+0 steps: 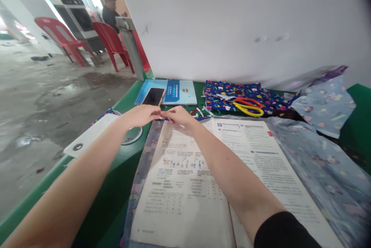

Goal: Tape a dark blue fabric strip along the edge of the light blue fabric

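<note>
The left hand [147, 113] and right hand [180, 116] meet, fingers curled, at the far left corner of the open book [199, 186]; I can't tell what they pinch. Pulling too hard could wrinkle the cloth [142, 166] underneath; slipping could bump the phone [154, 97].

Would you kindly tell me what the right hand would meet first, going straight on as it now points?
The right hand would most likely meet the left hand first; their fingers seem to touch, though depth is unclear.
</note>
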A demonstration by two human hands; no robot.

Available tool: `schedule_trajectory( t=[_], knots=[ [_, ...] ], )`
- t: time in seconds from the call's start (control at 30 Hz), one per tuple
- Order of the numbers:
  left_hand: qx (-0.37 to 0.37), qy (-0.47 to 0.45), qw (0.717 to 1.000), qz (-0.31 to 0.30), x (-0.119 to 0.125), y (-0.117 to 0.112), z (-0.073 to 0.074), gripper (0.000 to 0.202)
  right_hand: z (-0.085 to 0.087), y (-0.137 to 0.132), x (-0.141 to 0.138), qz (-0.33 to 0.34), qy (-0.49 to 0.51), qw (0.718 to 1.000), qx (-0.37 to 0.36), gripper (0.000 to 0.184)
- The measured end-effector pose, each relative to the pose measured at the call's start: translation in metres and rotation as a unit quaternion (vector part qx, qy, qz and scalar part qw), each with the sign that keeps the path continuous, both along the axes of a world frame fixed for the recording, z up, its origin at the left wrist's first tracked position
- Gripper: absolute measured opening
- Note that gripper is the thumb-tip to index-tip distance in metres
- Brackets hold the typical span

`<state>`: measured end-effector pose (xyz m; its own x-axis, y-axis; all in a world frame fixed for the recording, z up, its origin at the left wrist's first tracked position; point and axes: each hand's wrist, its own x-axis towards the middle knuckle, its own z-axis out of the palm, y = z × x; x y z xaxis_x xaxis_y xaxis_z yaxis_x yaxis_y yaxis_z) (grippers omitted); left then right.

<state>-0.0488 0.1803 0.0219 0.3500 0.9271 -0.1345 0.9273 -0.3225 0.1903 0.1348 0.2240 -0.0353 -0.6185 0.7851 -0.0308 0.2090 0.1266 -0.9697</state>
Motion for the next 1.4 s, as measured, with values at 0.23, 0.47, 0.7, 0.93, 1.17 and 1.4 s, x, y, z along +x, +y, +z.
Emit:
schedule_trajectory(
  t=[0.23,0.47,0.7,0.93,1.17,1.4],
  knots=[
    [-0.029,0.009,1.0,-0.002,-0.005,0.0,0.003,0.025,-0.002,-0.004,-0.006,-0.097,0.042,0.993,-0.05,0.036],
    [-0.02,0.097,0.994,-0.035,0.008,0.011,0.005,0.019,0.006,-0.012,-0.003,-0.065,0.052,0.995,-0.048,0.027],
    [-0.003,0.212,0.977,-0.013,0.031,0.024,0.004,0.019,0.001,-0.004,-0.002,-0.038,0.047,0.997,-0.044,0.023],
    [-0.004,0.234,0.972,0.015,0.045,0.026,0.007,0.019,0.001,-0.001,-0.003,-0.034,0.048,0.998,-0.036,0.022],
    [0.044,0.249,0.967,0.018,0.053,0.019,0.002,0.025,-0.002,0.001,-0.003,-0.037,0.037,0.998,-0.018,0.019],
    [0.066,0.264,0.96,0.058,0.066,0.007,0.005,0.028,-0.002,0.002,-0.002,-0.036,0.028,0.999,-0.008,0.014]
  ],
)
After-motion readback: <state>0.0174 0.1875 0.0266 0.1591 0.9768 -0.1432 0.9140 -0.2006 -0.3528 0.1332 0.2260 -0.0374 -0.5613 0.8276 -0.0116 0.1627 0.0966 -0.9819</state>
